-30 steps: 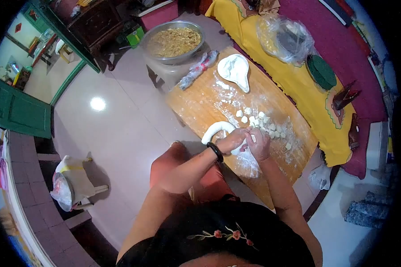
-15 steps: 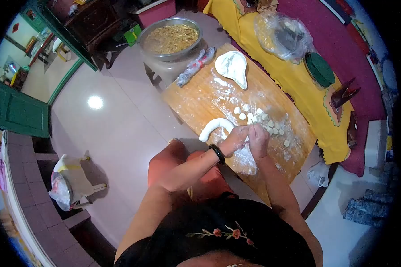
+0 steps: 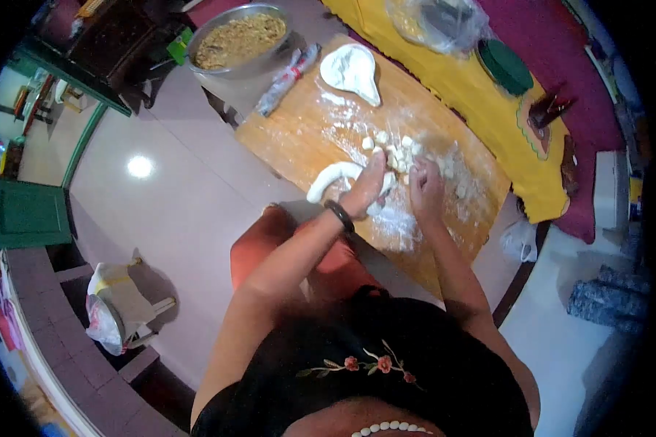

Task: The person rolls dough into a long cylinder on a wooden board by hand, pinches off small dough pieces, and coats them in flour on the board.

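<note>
A curved white rope of dough (image 3: 329,177) lies along the near edge of the floured wooden board (image 3: 284,146). My left hand (image 3: 366,191), below a dark bangle, is closed around the right end of this rope. Just to its right, my right hand (image 3: 426,191) is closed with fingers bent together; whatever is between the fingertips is hidden. Several small cut dough pieces (image 3: 397,156) lie in a cluster beyond and between my hands, some partly covered by the right fingers.
A teardrop-shaped white holder of flour (image 3: 348,69) sits at the board's far end. Beside it lies a wrapped plastic bundle (image 3: 288,80). A metal basin of chopped filling (image 3: 239,40) stands behind. Along the right runs a sofa with a yellow cover (image 3: 444,91). A stool (image 3: 127,302) stands at left.
My hands have moved apart from where they met; the left stays on the dough rope, the right is over the pieces. The whole view has shifted, with the board appearing higher and further left.
</note>
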The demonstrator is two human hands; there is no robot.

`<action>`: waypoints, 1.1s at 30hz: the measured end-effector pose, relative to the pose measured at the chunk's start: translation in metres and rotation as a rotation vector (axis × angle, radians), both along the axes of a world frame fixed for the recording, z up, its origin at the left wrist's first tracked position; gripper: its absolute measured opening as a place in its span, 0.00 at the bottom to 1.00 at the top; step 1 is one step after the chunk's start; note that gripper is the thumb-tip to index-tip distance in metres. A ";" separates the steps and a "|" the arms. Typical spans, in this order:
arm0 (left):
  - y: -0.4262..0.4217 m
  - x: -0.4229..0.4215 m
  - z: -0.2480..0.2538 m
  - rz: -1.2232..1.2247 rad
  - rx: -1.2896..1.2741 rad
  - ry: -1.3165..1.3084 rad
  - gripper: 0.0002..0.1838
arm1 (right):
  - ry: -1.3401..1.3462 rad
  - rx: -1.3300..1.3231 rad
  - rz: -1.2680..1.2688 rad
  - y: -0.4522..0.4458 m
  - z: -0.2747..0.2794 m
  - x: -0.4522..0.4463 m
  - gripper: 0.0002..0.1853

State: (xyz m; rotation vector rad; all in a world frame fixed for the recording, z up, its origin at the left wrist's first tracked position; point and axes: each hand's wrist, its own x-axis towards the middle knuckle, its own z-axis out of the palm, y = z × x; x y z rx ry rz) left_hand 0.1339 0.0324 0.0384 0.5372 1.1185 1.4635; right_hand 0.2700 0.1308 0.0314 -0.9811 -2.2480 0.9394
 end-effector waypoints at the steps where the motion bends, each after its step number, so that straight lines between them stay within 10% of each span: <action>1: 0.003 -0.007 -0.008 -0.114 0.012 -0.003 0.44 | 0.066 -0.104 0.057 -0.010 0.006 -0.001 0.21; 3: 0.005 -0.010 -0.014 -0.174 0.009 0.066 0.46 | 0.346 -0.346 0.276 -0.039 0.042 -0.015 0.20; 8: -0.003 -0.008 0.021 -0.158 -0.018 -0.190 0.44 | 0.117 0.384 0.415 -0.028 0.035 -0.021 0.14; 14: 0.008 0.004 -0.024 -0.004 -0.069 -0.066 0.34 | 0.270 0.007 0.136 -0.027 0.013 -0.023 0.09; 26: 0.002 0.004 -0.016 -0.124 -0.130 -0.038 0.21 | 0.260 0.238 0.078 -0.024 0.002 -0.023 0.05; 33: 0.001 0.010 -0.023 -0.150 0.146 0.877 0.09 | 0.076 0.190 0.007 -0.019 0.006 -0.018 0.09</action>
